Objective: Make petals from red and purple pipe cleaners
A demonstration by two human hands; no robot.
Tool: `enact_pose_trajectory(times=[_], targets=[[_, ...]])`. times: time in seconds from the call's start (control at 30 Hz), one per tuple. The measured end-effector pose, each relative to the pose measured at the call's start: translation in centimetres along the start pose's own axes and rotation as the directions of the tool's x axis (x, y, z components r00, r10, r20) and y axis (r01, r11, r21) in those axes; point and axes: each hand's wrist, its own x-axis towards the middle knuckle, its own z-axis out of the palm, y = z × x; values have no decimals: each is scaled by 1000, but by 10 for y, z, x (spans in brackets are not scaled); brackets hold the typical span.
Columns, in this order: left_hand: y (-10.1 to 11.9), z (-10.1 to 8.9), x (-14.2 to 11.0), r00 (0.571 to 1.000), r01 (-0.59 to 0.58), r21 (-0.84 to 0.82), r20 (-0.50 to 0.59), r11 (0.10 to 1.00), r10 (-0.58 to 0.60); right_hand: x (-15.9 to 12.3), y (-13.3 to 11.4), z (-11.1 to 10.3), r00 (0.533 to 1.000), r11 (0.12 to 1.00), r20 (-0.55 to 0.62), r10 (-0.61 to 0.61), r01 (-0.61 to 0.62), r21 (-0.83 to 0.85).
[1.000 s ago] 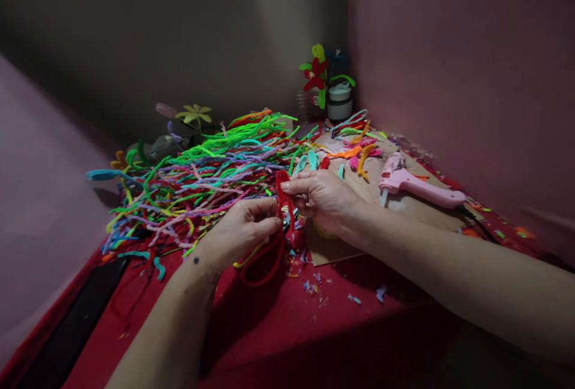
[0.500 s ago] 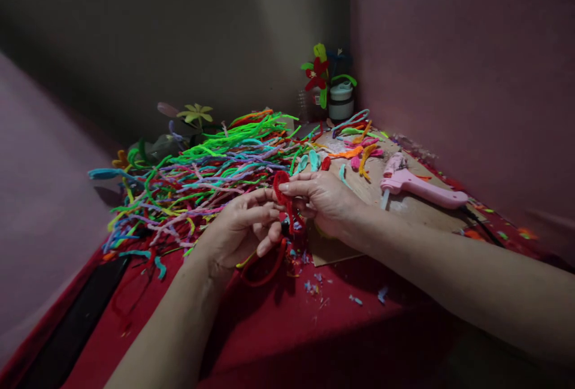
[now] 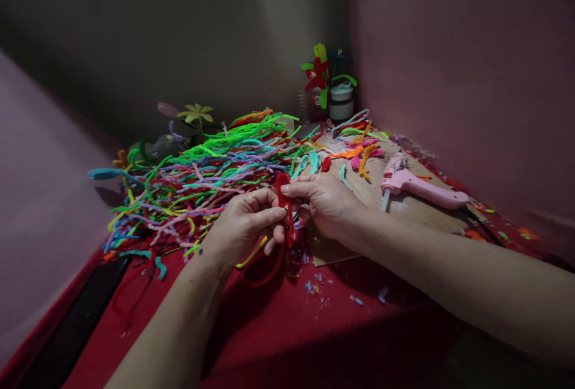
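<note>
Between my two hands is a red pipe cleaner (image 3: 283, 184), bent into a narrow loop that stands upright. My left hand (image 3: 245, 221) pinches its lower part between thumb and fingers. From the right, my right hand (image 3: 321, 197) pinches the loop higher up with thumb and forefinger. Below the fingers some red strand hangs down. Red scissor-like handles (image 3: 265, 278) lie on the cloth under my left hand, partly hidden. A yellow pipe cleaner piece (image 3: 252, 253) lies beside them.
A heap of many-coloured pipe cleaners (image 3: 224, 161) spreads at the left. On a board (image 3: 332, 251) to the right lie a pink glue gun (image 3: 417, 188) and short bent pieces (image 3: 353, 152). Pipe-cleaner flowers (image 3: 317, 74) and a lidded jar (image 3: 341, 103) stand behind. Red cloth (image 3: 287, 329) covers the table.
The red loop has become narrower and more closed. My left thumb and fingers have moved slightly right, closing on its lower part. The right hand has barely moved.
</note>
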Motion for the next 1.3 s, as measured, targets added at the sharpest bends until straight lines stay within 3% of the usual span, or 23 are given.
enact_pose_trajectory(times=[0.1, 0.2, 0.33, 0.43, 0.57, 0.77, 1.1, 1.2, 1.3], targets=[[1, -2, 0, 1000, -5, -33, -2, 999, 5, 0, -1, 1, 999, 999, -14, 38, -38, -1], [1, 1, 0, 992, -56, -60, -113, 997, 48, 1, -2, 0, 998, 999, -35, 52, -52, 5], [2, 7, 0, 975, -76, 26, -208, 997, 80, 2, -3, -1, 999, 999, -11, 38, -39, -8], [2, 8, -1, 977, -78, 52, -197, 996, 86, 1, -5, -1, 999, 999, 27, -34, 34, -15], [1, 9, -1, 979, -110, 60, -164, 992, 119, 1, -9, 0, 998, 998, -25, -53, 52, -39], [-1, 10, -1, 958, -125, 106, -246, 986, 148, 2, -9, 1, 997, 998, -55, -47, 45, -31], [-4, 12, 3, 941, -168, -35, -302, 985, 150, 5, 0, -2, 995, 995, 41, -91, 92, -28], [-6, 13, 6, 924, -193, -100, -354, 976, 146, 4, 0, -1, 997, 997, 43, -69, 70, -22], [-7, 12, 7, 933, -186, -113, -332, 976, 140, 3, -4, 0, 1000, 999, 16, -22, 22, -34]])
